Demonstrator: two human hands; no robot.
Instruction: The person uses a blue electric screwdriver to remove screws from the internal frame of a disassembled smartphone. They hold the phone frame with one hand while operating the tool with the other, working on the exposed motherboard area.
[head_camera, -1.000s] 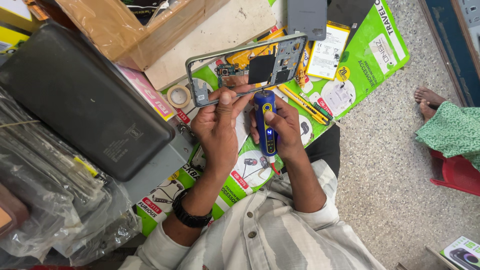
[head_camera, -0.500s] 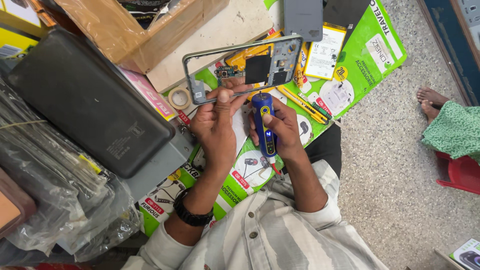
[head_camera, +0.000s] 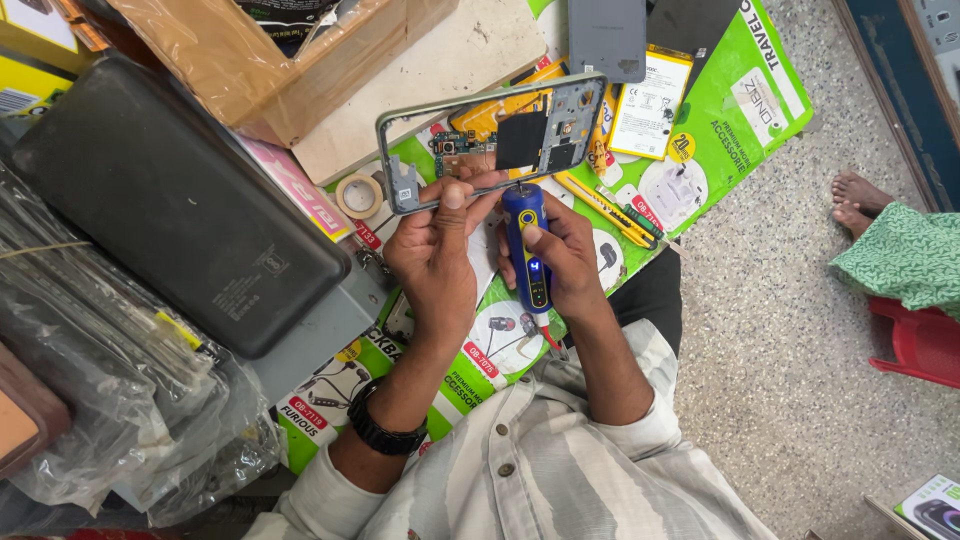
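Item: phone frame (head_camera: 480, 130), grey, open-centred, above your hands at 12 o'clock. Your left hand (head_camera: 435, 250) pinches its lower edge, thumb on top. Item: blue electric screwdriver (head_camera: 527, 245), clasped in your right hand (head_camera: 570, 260), tip up against the frame's lower edge. Nearby: tape roll (head_camera: 358, 195) at 9 o'clock of the frame; battery (head_camera: 650, 100) at 2 o'clock; black case (head_camera: 170, 200) far left.
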